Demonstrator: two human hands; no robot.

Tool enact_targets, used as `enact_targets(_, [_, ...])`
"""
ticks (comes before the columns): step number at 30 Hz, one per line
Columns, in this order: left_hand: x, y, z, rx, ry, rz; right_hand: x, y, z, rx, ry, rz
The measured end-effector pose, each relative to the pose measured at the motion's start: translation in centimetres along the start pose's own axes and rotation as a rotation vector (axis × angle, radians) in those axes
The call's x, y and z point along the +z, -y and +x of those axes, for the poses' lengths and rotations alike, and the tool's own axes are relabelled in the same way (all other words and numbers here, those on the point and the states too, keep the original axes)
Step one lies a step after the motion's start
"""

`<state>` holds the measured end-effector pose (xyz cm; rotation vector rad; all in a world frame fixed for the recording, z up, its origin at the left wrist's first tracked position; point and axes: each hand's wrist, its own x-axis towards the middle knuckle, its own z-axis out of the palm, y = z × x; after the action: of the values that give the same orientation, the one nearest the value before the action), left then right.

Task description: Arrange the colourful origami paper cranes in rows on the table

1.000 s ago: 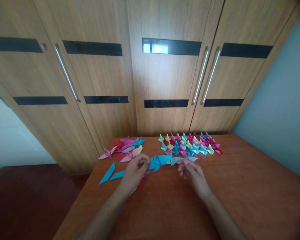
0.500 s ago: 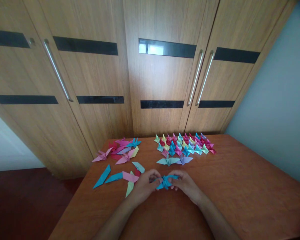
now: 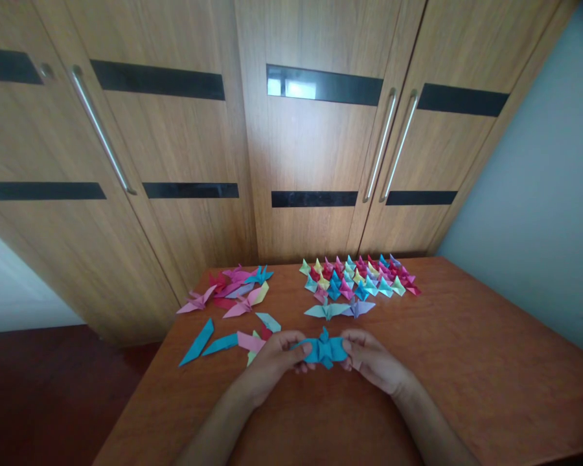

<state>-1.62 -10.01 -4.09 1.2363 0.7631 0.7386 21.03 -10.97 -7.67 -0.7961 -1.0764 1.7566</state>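
A blue origami crane (image 3: 325,350) is stretched between my two hands above the table's near middle, its wings spread sideways. My left hand (image 3: 282,356) pinches the left wing, thumb on top. The right wing is gripped by my right hand (image 3: 369,358) in the same way. Just beyond the crane lie a pale green crane (image 3: 327,311) and a lilac crane (image 3: 357,309), wings out. Beside my left hand are a pink folded paper piece (image 3: 251,341) and a pale green strip (image 3: 269,321), partly overlapping red and green ones.
Rows of small colourful folded cranes (image 3: 359,278) stand at the table's back. A loose pile of pink, red and blue cranes (image 3: 238,288) lies back left. Two blue folded strips (image 3: 197,343) are at the left. Behind the wooden table (image 3: 466,362) rises a wardrobe (image 3: 311,149).
The blue crane has been turned and its wings pulled flatter and wider. My hands have moved slightly apart. The camera view has shifted a little.
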Motion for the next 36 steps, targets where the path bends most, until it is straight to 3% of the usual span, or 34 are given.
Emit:
enact_targets(6, [-0.2, 0.2, 0.3, -0.001, -0.078, -0.032, -0.2, 0.4, 0.3, -0.076, -0.090, 0.001])
enact_targets(14, [-1.0, 0.6, 0.6, -0.026, -0.177, -0.026, -0.5, 0.4, 0.9, -0.113, -0.255, -0.156])
enact_targets(22, [-0.6, 0.9, 1.0, -0.052, -0.245, 0.122, 0.2, 0.1, 0.6, -0.465, -0.508, -0.660])
enact_targets(28, [-0.1, 1.6, 1.2, -0.082, -0.244, 0.205, 1.6, -0.6, 0.1, -0.596, -0.331, -1.093])
enact_targets(36, [0.7, 1.0, 0.9, -0.056, -0.231, 0.200, 2.4, -0.8, 0.4, -0.550, -0.214, -1.205])
